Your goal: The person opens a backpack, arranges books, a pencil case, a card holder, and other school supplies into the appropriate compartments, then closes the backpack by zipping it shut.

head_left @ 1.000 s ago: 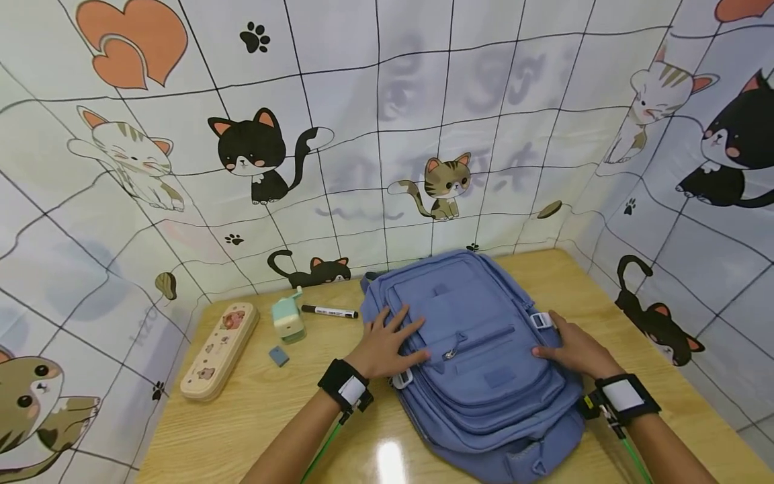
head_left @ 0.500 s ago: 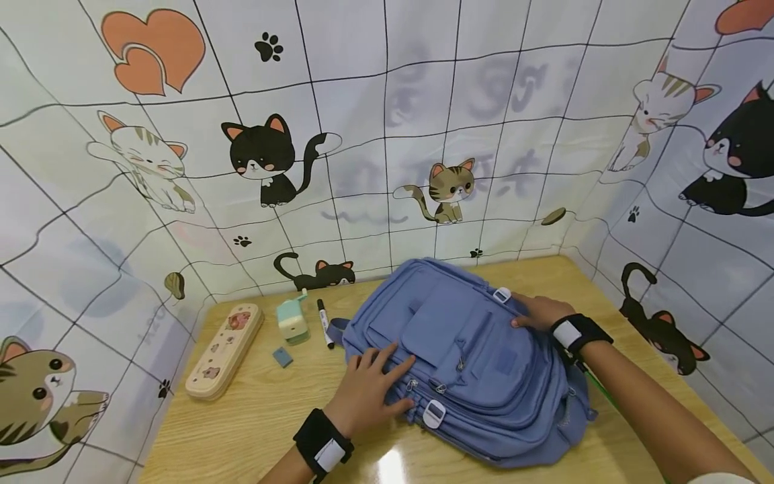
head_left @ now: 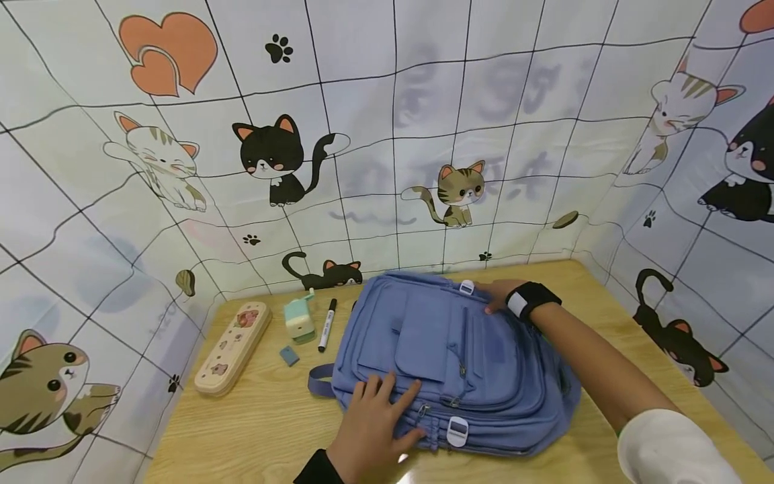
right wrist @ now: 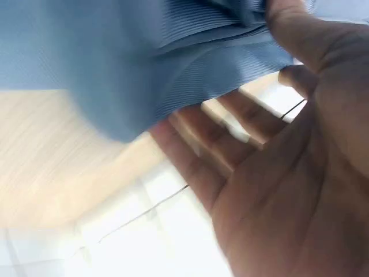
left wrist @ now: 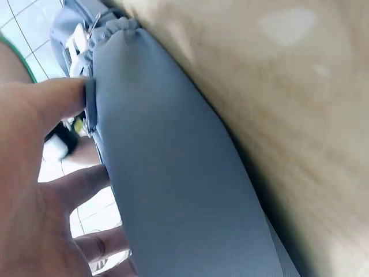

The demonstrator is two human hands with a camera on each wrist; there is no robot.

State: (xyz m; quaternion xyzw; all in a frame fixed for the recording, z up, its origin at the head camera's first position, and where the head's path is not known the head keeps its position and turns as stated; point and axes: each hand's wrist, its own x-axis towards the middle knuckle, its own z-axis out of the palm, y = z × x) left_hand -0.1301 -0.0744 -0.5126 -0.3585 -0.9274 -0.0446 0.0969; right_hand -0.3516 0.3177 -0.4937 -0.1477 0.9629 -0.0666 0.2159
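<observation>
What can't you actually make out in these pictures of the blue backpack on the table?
- Inside of the backpack: hidden in every view by its own fabric.
- Right hand fingertips: head view, they lie at the bag's far edge; contact unclear.
- Right wrist view: blurred, only fabric, table and fingers show.
- Left hand: its wrist is cut off by the lower edge.
- Marker print: too small to read.

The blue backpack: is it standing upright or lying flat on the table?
Lying flat. The blue backpack rests front side up on the table, pockets facing upward.
</observation>
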